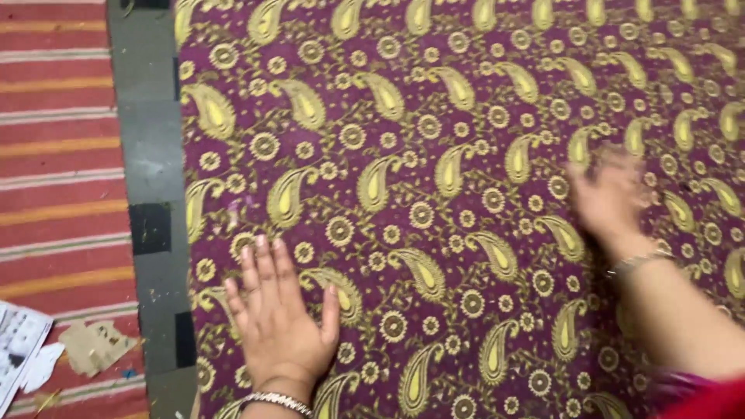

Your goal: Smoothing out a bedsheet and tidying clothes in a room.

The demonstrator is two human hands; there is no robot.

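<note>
A purple cloth [434, 116] with a yellow paisley and flower pattern lies spread flat and fills most of the view. My left hand [281, 314] rests palm down on it near the front left, fingers apart, a silver bracelet at the wrist. My right hand [609, 194] lies flat on the cloth further right and is blurred by motion; it also has a bracelet at the wrist. Neither hand holds anything.
A dark grey strip [151, 178] runs along the cloth's left edge. Beyond it lies a red mat [58, 155] with orange and white stripes. Scraps of paper [93, 347] and a printed sheet [15, 341] lie at the bottom left.
</note>
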